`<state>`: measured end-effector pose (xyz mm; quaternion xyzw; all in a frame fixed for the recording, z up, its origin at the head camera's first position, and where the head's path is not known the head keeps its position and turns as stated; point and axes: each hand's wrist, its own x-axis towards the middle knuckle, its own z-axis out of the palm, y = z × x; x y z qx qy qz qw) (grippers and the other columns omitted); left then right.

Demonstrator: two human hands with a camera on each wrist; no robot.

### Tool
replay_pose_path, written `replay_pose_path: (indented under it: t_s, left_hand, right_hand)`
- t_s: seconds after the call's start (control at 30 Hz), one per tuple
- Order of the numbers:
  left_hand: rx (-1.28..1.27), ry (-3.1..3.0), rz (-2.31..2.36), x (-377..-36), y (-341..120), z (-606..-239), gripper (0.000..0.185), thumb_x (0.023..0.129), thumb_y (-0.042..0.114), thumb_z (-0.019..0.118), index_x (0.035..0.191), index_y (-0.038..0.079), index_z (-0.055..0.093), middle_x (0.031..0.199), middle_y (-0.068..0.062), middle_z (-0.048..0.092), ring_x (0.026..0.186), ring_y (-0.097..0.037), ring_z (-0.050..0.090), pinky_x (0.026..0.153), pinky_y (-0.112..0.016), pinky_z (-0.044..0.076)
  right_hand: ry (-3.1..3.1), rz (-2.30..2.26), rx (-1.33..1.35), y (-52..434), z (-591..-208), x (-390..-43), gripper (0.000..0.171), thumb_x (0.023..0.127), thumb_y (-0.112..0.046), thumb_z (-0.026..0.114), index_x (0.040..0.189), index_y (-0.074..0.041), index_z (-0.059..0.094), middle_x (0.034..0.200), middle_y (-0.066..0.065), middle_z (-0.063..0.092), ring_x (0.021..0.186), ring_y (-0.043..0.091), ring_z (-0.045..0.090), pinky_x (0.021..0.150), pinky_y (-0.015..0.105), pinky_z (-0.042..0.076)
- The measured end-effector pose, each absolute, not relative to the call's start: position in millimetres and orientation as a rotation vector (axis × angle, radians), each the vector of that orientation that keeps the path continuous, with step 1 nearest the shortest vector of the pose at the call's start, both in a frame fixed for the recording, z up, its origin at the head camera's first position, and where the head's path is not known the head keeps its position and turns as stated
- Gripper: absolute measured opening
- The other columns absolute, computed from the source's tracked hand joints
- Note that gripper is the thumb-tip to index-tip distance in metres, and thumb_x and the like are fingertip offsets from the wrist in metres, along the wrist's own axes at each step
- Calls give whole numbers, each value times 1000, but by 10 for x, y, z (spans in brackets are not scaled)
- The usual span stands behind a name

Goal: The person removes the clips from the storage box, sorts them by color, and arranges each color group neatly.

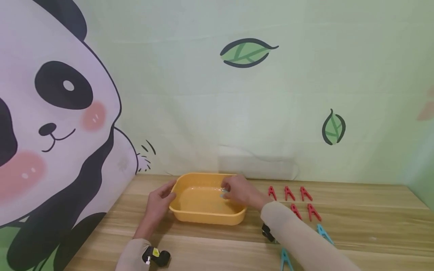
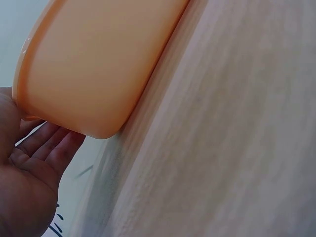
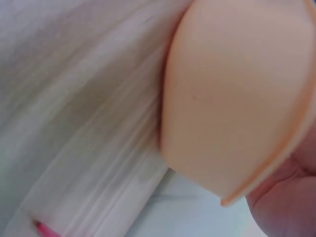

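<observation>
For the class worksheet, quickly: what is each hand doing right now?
Left hand: open, fingers resting against the left rim of the yellow tub.
Right hand: fingers pinching a small pale blue clip over the tub.

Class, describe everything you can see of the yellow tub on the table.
The yellow tub is a shallow rectangular basin with rounded corners and a flared rim; it looks like smooth plastic. It sits upright on the wooden table near the wall. The left hand touches its left end; the right hand reaches over its right rim.
</observation>
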<state>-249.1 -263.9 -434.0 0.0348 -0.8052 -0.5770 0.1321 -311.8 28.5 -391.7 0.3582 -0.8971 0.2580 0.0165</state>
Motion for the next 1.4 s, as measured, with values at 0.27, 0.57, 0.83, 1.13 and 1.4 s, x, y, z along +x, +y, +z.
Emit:
replay_pose_path:
  t_s: [0.27, 0.57, 0.83, 1.13, 1.4]
  left_hand:
    - [93, -2334, -1681, -2491, -2640, -4349, 47, 104, 1, 59, 150, -4, 55, 151, -23, 56, 139, -39, 55, 109, -40, 48]
    - [96, -2346, -1674, -2487, -2646, -4337, 47, 104, 3, 59, 150, -3, 56, 152, -22, 55, 140, -38, 54, 109, -37, 49]
    - [97, -2344, -1663, -2492, -2645, -4336, 46, 103, 1, 60, 149, -3, 57, 152, -22, 56, 139, -38, 55, 109, -37, 48]
    - [118, -2370, -1662, -2481, -2652, -4345, 47, 104, 4, 59, 151, -2, 56, 155, -20, 53, 141, -37, 53, 110, -40, 47]
    - [125, -2362, -1692, -2483, -2650, -4337, 47, 105, 4, 58, 152, -1, 55, 155, -20, 54, 141, -37, 54, 108, -37, 49]
  right_hand:
    - [-2665, 925, 1235, 434, -3719, -2948, 23, 91, -7, 83, 110, 4, 74, 99, 9, 76, 93, 23, 72, 86, 32, 61]
    - [-2562, 1094, 1251, 781, -3504, -2623, 21, 91, -3, 83, 110, 2, 74, 101, 7, 74, 94, 22, 72, 83, 35, 64]
    - [-2659, 1089, 1172, 1206, -3417, -2383, 23, 94, -7, 81, 116, -2, 75, 107, 2, 75, 98, 18, 71, 87, 33, 63]
    - [-2640, 1029, 1196, 1749, -3595, -2225, 26, 90, -6, 84, 114, -3, 74, 107, 2, 75, 95, 18, 72, 81, 33, 64]
    - [-2723, 1040, 1156, 2214, -3729, -2122, 30, 90, -7, 84, 118, 0, 73, 109, 5, 75, 94, 15, 70, 80, 32, 63]
